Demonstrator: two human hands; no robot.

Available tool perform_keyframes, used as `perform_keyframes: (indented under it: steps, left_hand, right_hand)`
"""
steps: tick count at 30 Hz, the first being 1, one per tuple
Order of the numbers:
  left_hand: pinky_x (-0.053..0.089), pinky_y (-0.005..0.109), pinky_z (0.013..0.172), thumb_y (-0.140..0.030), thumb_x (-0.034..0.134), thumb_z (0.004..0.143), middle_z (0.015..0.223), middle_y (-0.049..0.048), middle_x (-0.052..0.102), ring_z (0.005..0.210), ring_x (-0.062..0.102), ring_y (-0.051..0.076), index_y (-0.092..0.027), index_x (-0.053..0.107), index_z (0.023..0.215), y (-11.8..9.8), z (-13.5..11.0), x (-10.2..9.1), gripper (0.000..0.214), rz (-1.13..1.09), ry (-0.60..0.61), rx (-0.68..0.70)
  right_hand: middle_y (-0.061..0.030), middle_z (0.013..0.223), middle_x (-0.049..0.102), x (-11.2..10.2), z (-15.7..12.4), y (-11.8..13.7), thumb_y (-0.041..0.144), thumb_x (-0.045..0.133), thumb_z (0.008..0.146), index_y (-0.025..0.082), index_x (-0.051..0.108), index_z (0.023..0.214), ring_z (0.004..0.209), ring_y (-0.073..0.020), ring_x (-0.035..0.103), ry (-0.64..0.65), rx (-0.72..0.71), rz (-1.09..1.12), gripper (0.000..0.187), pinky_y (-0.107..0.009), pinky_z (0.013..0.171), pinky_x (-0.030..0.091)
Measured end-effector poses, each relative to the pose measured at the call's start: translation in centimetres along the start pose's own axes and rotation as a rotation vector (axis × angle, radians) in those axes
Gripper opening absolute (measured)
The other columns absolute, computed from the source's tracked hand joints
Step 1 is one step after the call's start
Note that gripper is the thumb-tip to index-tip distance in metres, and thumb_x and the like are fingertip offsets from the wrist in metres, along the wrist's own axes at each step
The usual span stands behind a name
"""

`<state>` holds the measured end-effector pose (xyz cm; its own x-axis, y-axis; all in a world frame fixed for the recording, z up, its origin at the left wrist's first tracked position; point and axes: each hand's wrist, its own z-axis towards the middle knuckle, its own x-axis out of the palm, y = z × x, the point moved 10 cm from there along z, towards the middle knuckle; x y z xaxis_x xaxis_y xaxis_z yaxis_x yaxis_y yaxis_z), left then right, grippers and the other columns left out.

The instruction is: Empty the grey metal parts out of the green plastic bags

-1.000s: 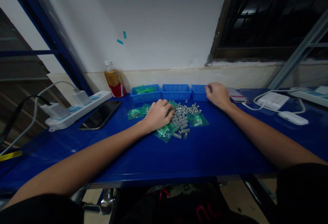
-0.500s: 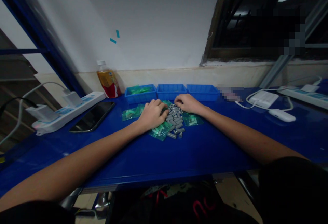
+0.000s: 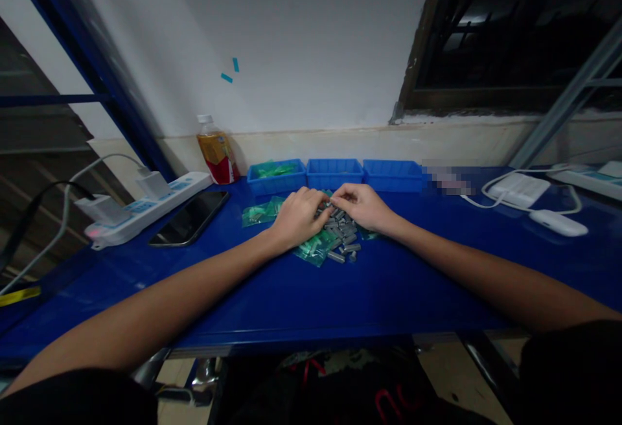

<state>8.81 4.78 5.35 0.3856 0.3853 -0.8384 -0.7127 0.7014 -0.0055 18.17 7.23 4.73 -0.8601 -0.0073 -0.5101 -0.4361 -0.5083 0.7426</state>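
Observation:
My left hand [image 3: 300, 216] is closed over the near left side of a heap of short grey metal cylinders [image 3: 347, 238], its fingers curled and its thumb bent inward. Whatever its fingertips hold is hidden. From the other side my right hand [image 3: 363, 206] pinches with thumb and forefinger right beside the left fingertips, above the heap. Something tiny at that pinch is too small to name. A green plastic bag [image 3: 312, 251] with small pieces inside lies under my left hand. Another green bag [image 3: 260, 213] lies left of that hand.
Behind my hands stand a blue bin with green bags [image 3: 276, 183] and two more blue bins [image 3: 335, 182]. To the left are a phone [image 3: 190, 219], a power strip [image 3: 146, 208] and a drink bottle [image 3: 218, 153]. White chargers and cables [image 3: 519, 190] lie at right.
My right hand has moved in toward my left, and their fingertips now meet over the heap. It now covers most of the right-hand green bag. The view has shifted slightly.

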Motion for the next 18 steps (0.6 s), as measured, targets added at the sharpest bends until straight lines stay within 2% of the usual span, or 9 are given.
perform_keyframes:
  steps: [3,6,10,13,18]
  left_hand:
    - [0.042,0.034,0.072,-0.035,0.044,0.09,0.09,0.0061,0.065,0.086,0.054,0.021,-0.017,0.058,0.097,-0.1,0.0,0.0,0.023,0.006,0.004,0.007]
    - [0.042,0.034,0.072,-0.033,0.039,0.092,0.09,0.007,0.065,0.085,0.054,0.021,-0.016,0.058,0.097,-0.1,0.1,0.0,0.026,0.032,0.007,0.004]
    - [0.042,0.034,0.072,-0.033,0.031,0.095,0.086,0.0071,0.063,0.082,0.053,0.02,-0.016,0.057,0.093,0.2,0.2,0.2,0.031,0.062,0.024,-0.025]
    - [0.042,0.034,0.072,-0.032,0.027,0.096,0.084,0.0071,0.062,0.081,0.052,0.02,-0.016,0.056,0.089,0.2,0.3,0.3,0.034,0.063,0.044,-0.024]
    - [0.043,0.034,0.073,-0.031,0.027,0.096,0.08,0.0065,0.061,0.079,0.052,0.02,-0.016,0.056,0.085,-0.2,0.3,0.7,0.034,0.015,0.087,0.01]
  right_hand:
    - [-0.004,0.069,0.065,0.0,0.0,-0.2,0.027,0.055,0.079,0.015,0.061,0.073,0.062,-0.0142,0.058,-0.003,-0.002,0.015,0.014,-0.027,0.059,0.044]
    - [-0.0032,0.068,0.064,-0.4,-0.1,0.2,0.028,0.051,0.082,0.015,0.061,0.074,0.062,-0.0144,0.057,-0.019,-0.056,-0.09,0.018,-0.027,0.059,0.042]
    - [-0.0048,0.079,0.065,-0.7,-0.9,2.3,0.023,0.047,0.086,0.016,0.06,0.086,0.072,-0.0157,0.058,-0.079,-0.254,-0.334,0.015,-0.029,0.068,0.044]
    - [-0.0067,0.086,0.062,-0.1,-1.7,3.8,0.021,0.049,0.085,0.016,0.056,0.099,0.077,-0.0167,0.057,-0.059,-0.387,-0.433,0.017,-0.03,0.072,0.044]
    - [-0.0071,0.086,0.058,0.8,-2.1,4.5,0.02,0.044,0.088,0.017,0.054,0.092,0.082,-0.0187,0.054,-0.003,-0.435,-0.577,0.011,-0.031,0.074,0.042]
